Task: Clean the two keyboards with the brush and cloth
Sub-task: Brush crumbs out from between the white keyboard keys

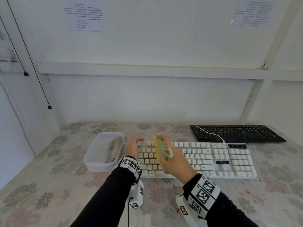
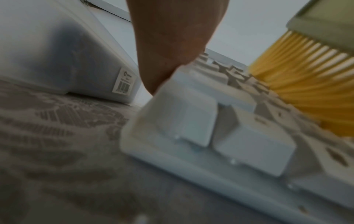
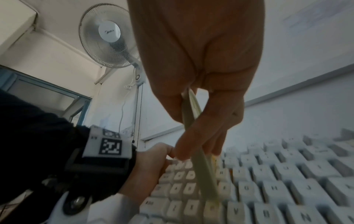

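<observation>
Item: brush (image 1: 161,149), pale green plastic back with a loop at the handle end and yellow bristles. Location: over the left letter block of the white keyboard (image 1: 213,159), bristles down on the keys. Held by the right hand (image 1: 170,157), fingers curled round the green back. Handling, by judgement: light, the back stiff and smooth so it could twist under a loose hold, the bristles springy; best taken along the back near the loop, as it is now.

Item: white keyboard, full size, lying on the tabletop (image 1: 49,185) at 6 o'clock of the scene. Judged light enough to slide under a sweep, rigid in the frame, keycaps loose-sprung and able to pop off if levered. Take hold at an end edge. The left hand (image 1: 132,148) rests at its left end, fingers laid over the top-left corner; whether they curl round the edge cannot be told. Key legends readable in the right wrist view include H, J, N and V.

Item: black keyboard (image 1: 237,133), at 2 o'clock of the white one, just behind it, a white cable lying across it. Not touched.

Item: clear plastic tub (image 1: 91,154), at 9 o'clock of the white keyboard, just beside the left hand; a rolled pale thing lies inside, possibly the cloth. A barcode sticker (image 2: 124,81) sits on its wall, print too small to read.

Other writing: "Midea" on the wall fan (image 3: 109,31); printed sheets (image 1: 85,13) on the wall, unreadable.
</observation>
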